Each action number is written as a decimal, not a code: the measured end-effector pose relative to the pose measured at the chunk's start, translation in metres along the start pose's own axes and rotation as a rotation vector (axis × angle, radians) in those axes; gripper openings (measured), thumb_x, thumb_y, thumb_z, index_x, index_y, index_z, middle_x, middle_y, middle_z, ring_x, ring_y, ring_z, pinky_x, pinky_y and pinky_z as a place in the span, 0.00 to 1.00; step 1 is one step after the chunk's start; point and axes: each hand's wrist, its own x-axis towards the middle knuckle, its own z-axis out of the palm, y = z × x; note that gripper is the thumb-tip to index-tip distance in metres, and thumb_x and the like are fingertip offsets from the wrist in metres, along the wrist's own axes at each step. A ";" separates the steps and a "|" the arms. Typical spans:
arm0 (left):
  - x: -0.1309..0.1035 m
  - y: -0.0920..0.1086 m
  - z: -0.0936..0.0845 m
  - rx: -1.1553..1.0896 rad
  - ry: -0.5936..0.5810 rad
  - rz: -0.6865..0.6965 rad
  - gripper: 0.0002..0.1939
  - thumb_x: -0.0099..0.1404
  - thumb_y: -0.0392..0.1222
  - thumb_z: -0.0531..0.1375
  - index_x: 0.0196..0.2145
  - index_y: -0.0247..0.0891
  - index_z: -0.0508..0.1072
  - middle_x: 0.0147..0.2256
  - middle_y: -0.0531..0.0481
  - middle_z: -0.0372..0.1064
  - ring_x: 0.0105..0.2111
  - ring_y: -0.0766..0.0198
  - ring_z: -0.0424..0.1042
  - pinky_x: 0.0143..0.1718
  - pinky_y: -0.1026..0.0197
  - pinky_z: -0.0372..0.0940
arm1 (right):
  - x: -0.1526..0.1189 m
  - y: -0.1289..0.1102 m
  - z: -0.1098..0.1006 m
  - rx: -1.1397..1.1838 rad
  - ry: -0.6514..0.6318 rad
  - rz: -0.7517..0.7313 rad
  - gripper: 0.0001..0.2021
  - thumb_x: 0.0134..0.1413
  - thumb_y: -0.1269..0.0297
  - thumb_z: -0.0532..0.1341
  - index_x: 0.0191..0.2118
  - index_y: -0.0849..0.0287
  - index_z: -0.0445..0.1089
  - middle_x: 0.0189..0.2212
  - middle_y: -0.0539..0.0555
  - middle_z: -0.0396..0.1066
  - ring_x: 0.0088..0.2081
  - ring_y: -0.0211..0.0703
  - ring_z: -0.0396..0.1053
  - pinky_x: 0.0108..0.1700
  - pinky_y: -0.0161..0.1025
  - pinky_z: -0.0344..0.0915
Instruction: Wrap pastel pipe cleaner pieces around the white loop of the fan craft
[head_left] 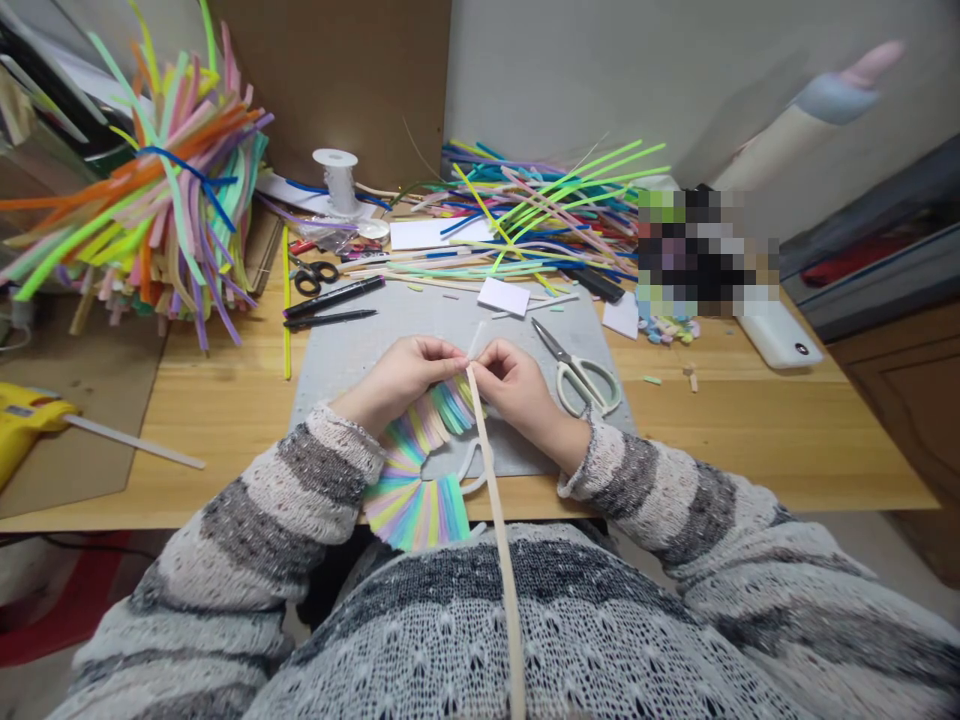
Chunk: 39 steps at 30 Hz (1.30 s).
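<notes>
Over the grey cutting mat [322, 350], my left hand [412, 372] and my right hand [521, 392] meet, fingertips pinched together. Between them is the end of a long beige pipe cleaner [491, 490], which runs down toward my body. A white stem tip [478, 335] sticks up past the fingers. Below my left hand curves a fan-like band of short pastel pipe cleaners [416, 450], its upper end running under the fingertips. A white pipe cleaner loop [472, 468] shows at its inner side. Exactly how the pieces join is hidden by my fingers.
White-handled scissors [589, 385] lie right of my right hand. Black pens [334, 300] and dark scissors [313, 277] sit at the mat's left. Loose pipe cleaners [540, 215] pile behind; a big bundle [180, 190] and yellow glue gun [30, 415] are left. A white phone [780, 330] lies right.
</notes>
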 end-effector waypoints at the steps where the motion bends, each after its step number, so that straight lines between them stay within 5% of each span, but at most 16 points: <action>1: 0.001 -0.001 0.000 -0.017 -0.005 -0.005 0.12 0.45 0.43 0.70 0.26 0.33 0.76 0.23 0.52 0.70 0.23 0.70 0.65 0.28 0.66 0.59 | 0.000 0.000 0.000 0.009 -0.007 -0.005 0.16 0.48 0.52 0.63 0.25 0.57 0.59 0.21 0.46 0.59 0.24 0.34 0.57 0.27 0.34 0.57; 20: 0.000 -0.001 0.002 -0.071 -0.016 -0.010 0.11 0.49 0.43 0.68 0.26 0.33 0.73 0.21 0.54 0.66 0.21 0.72 0.62 0.25 0.66 0.58 | 0.002 0.001 -0.003 0.126 -0.003 -0.009 0.10 0.55 0.55 0.58 0.31 0.57 0.63 0.26 0.47 0.63 0.26 0.34 0.61 0.31 0.35 0.61; 23: -0.002 0.001 0.003 -0.015 0.035 0.015 0.11 0.50 0.44 0.67 0.24 0.34 0.71 0.19 0.56 0.62 0.19 0.72 0.57 0.23 0.67 0.54 | -0.001 -0.003 -0.009 -0.036 0.021 -0.167 0.06 0.58 0.62 0.56 0.37 0.57 0.66 0.30 0.50 0.66 0.32 0.38 0.64 0.37 0.38 0.63; 27: 0.000 0.003 0.000 0.013 0.089 0.080 0.13 0.51 0.46 0.67 0.24 0.34 0.71 0.20 0.56 0.61 0.21 0.72 0.57 0.24 0.67 0.53 | -0.006 -0.014 -0.019 -0.399 -0.168 -0.527 0.10 0.56 0.68 0.57 0.43 0.55 0.70 0.37 0.54 0.68 0.40 0.44 0.66 0.45 0.44 0.61; 29: 0.001 0.003 -0.002 0.008 0.108 0.108 0.13 0.51 0.47 0.67 0.24 0.34 0.71 0.21 0.56 0.62 0.22 0.72 0.58 0.25 0.67 0.53 | -0.008 -0.017 -0.021 -0.503 -0.227 -0.593 0.08 0.57 0.67 0.57 0.42 0.54 0.71 0.38 0.55 0.70 0.42 0.45 0.66 0.46 0.46 0.61; 39: 0.000 0.008 -0.005 -0.007 0.081 -0.009 0.14 0.48 0.46 0.69 0.25 0.34 0.72 0.20 0.56 0.61 0.19 0.73 0.56 0.21 0.67 0.52 | 0.001 -0.008 -0.021 -0.388 -0.084 -0.368 0.06 0.59 0.66 0.55 0.38 0.57 0.69 0.35 0.54 0.70 0.39 0.42 0.67 0.40 0.40 0.63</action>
